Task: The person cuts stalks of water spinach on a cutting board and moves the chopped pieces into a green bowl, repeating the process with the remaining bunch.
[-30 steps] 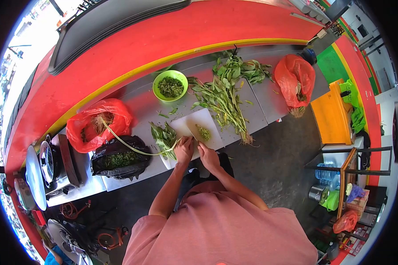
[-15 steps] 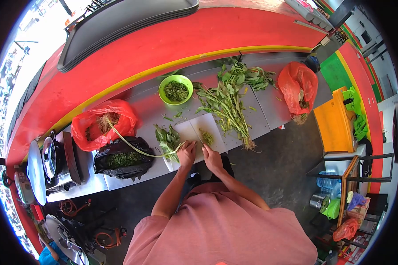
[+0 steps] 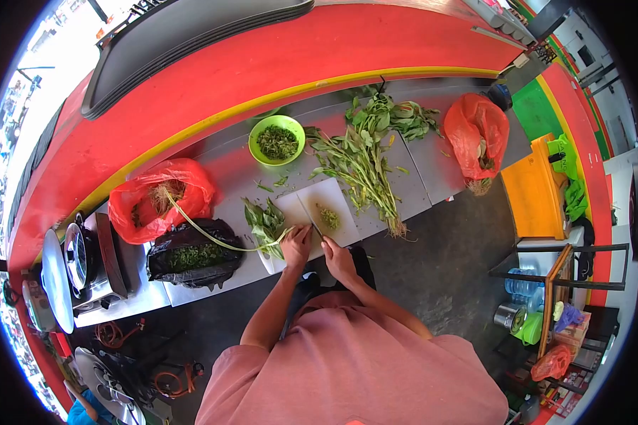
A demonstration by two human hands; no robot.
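Observation:
My right hand is wrapped round the handle of a knife, whose blade rests over a white cutting board. Beside it, my left hand is closed on a bunch of leafy green stems lying across the board's left side. One long pale stem curves from this bunch to roots in the red bag on the left. Chopped green pieces lie on the board right of the blade.
Behind the board stand a green bowl of chopped greens and a heap of uncut stems. Red plastic bags sit at both ends. A black bag holds chopped greens; a stove stands far left.
The view has shifted slightly. The knife and both hands have moved only a little; the left hand keeps its hold on the stems.

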